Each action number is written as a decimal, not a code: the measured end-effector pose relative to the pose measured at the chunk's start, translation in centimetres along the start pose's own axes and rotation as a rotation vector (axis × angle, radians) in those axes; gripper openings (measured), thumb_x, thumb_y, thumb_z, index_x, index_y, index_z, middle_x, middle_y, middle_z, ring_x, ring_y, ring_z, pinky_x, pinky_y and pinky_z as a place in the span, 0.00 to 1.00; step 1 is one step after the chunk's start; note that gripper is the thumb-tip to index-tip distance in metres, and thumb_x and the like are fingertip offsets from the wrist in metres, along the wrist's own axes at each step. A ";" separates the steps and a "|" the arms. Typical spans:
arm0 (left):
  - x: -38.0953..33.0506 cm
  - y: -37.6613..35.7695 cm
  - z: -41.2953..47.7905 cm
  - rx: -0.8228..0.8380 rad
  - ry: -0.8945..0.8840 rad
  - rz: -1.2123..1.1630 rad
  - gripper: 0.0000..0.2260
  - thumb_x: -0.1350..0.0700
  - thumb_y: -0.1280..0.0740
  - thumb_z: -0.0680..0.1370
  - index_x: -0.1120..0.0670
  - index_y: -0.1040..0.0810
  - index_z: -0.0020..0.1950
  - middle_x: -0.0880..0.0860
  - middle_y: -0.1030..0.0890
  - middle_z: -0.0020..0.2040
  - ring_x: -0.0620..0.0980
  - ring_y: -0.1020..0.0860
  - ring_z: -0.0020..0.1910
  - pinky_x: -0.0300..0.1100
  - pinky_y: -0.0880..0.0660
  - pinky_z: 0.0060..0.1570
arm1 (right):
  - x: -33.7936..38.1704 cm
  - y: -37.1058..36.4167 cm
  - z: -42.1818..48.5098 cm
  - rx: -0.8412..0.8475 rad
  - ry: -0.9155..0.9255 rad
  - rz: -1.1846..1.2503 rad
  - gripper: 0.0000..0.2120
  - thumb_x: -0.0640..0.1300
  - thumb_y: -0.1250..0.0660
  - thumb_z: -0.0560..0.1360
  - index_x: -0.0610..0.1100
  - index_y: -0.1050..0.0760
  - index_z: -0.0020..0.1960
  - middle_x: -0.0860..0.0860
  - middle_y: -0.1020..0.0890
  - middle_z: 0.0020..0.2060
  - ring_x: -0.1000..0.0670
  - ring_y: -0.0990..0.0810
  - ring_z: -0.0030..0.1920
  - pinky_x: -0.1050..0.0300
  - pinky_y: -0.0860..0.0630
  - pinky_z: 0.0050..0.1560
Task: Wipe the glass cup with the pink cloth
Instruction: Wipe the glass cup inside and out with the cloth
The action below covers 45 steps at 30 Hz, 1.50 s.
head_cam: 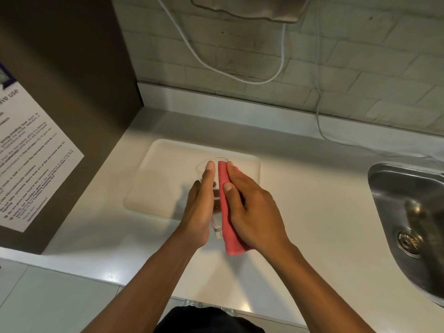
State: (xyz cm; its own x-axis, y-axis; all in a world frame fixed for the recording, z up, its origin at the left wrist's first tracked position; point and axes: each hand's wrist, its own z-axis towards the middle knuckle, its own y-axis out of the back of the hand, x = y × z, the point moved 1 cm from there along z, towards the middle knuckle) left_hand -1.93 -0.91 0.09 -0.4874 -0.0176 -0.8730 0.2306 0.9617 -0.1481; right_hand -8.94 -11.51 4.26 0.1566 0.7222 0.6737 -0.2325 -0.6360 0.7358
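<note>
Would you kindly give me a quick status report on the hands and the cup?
Left hand gripping glass cup, held above white tray. Right hand pressing pink cloth against its side. Nothing in the way.

Both forearms are bare, no sleeves in sight. No rings or watch on the left hand (200,207) or right hand (254,207). Dark clothing (209,320) shows below.

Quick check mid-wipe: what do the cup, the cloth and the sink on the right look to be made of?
Glass cup: clear glass, seemingly; the tray shows through it. Pink cloth: soft matte fabric, folded flat under the right hand. Sink: brushed metal, likely stainless steel, with dull reflections.
</note>
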 end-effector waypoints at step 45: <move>-0.3 1.7 0.1 0.079 0.134 -0.284 0.39 0.28 0.41 0.80 0.61 0.20 0.70 0.68 0.17 0.65 0.65 0.16 0.63 0.59 0.20 0.64 | 0.1 0.1 -0.5 0.058 0.071 0.024 0.23 0.64 0.53 0.84 0.69 0.46 0.79 0.66 0.40 0.78 0.57 0.34 0.76 0.52 0.31 0.73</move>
State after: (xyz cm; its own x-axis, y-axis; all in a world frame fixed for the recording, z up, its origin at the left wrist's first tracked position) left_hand -1.33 0.66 0.04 -0.6469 -0.2412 -0.7234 0.1312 0.8993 -0.4171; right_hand -9.40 -11.38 4.35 0.0829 0.7227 0.6862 -0.1789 -0.6666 0.7236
